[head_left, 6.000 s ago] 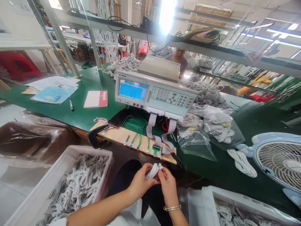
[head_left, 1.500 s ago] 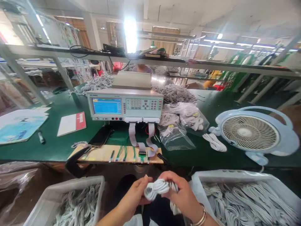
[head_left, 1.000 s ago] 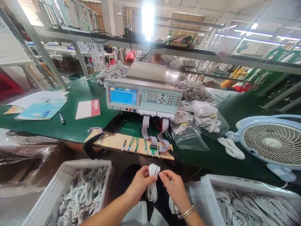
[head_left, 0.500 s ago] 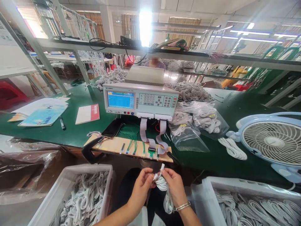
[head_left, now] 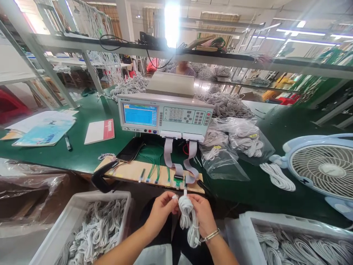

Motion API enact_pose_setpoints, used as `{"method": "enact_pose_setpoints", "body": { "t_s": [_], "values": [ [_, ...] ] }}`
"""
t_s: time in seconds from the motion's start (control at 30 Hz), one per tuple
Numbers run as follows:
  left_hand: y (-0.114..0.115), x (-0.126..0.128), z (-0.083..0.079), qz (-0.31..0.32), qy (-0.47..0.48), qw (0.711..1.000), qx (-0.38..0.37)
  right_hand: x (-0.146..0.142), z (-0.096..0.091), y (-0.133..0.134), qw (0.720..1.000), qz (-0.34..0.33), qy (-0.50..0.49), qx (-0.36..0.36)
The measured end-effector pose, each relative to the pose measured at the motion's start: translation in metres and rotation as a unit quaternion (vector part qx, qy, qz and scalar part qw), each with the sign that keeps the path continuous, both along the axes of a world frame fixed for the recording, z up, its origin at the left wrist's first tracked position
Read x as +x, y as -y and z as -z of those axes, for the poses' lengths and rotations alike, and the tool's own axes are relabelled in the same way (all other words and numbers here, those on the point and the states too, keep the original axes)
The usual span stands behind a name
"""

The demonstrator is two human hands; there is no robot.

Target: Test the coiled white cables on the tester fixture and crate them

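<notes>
A coiled white cable [head_left: 187, 213] hangs between my hands at the front edge of the bench. My right hand [head_left: 203, 213] is closed on it near one end, where a white plug [head_left: 185, 192] points up at a slim dark socket on the wooden board [head_left: 162, 175]. Plug and socket look to be touching, though I cannot tell how far in it sits. My left hand [head_left: 162, 211] pinches the cable's other white end just left of the coil. Beside the plug, a small green circuit board [head_left: 178, 181] is fixed to the wood.
Behind the board stands a tester [head_left: 165, 116] with a lit blue screen, joined by grey ribbon cables [head_left: 168, 152]. White bins of coiled cables flank me, left bin [head_left: 79, 197] and right bin [head_left: 292, 221]. Bagged cables [head_left: 223, 162] and a fan [head_left: 325, 169] are on the right.
Both hands have moved slightly up toward the board with the cable. The plug in my right hand has come up to the socket, and my left hand has drawn a little away from it.
</notes>
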State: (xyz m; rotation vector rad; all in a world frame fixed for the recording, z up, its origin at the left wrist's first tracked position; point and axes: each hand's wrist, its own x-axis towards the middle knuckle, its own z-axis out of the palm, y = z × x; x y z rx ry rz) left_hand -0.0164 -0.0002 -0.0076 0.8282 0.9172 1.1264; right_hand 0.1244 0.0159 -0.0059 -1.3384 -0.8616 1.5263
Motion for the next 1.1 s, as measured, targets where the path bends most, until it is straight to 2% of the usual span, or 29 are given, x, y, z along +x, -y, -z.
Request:
{"method": "enact_pose_setpoints", "body": {
  "t_s": [0.13,0.27,0.33,0.43,0.57,0.63,0.7,0.77,0.87,0.93,1.1],
  "values": [
    [-0.007,-0.001,-0.001,-0.023,-0.009,0.994,-0.108,0.001,0.0,0.001,1.0,-0.009,0.011,0.014],
    [-0.013,0.001,-0.001,-0.019,0.022,0.986,-0.166,0.014,-0.006,0.0,0.985,-0.065,0.125,0.1],
    [-0.015,0.005,0.0,-0.025,0.038,0.983,-0.176,0.019,-0.008,0.001,0.975,-0.079,0.161,0.129],
    [-0.014,0.015,0.001,-0.05,0.049,0.982,-0.173,0.02,-0.008,0.003,0.975,-0.076,0.157,0.137],
    [-0.008,0.027,0.005,-0.122,0.11,0.972,-0.166,0.016,-0.007,0.007,0.985,-0.059,0.129,0.098],
    [-0.007,0.028,0.008,-0.134,0.141,0.967,-0.162,0.013,-0.006,0.008,0.99,-0.048,0.11,0.077],
    [-0.008,0.025,0.01,-0.114,0.145,0.97,-0.161,0.01,-0.006,0.007,0.992,-0.04,0.103,0.054],
    [-0.011,0.019,0.01,-0.067,0.141,0.973,-0.172,0.007,-0.005,0.005,0.993,-0.044,0.105,0.027],
    [-0.017,0.012,0.005,-0.002,0.139,0.97,-0.199,0.005,-0.004,-0.001,0.991,-0.08,0.105,0.001],
    [-0.02,0.01,0.001,0.005,0.129,0.971,-0.202,0.004,-0.003,-0.007,0.988,-0.11,0.11,0.001],
    [-0.027,0.014,0.002,-0.011,0.097,0.981,-0.169,0.004,0.004,-0.023,0.982,-0.139,0.11,0.058]
  ]
}}
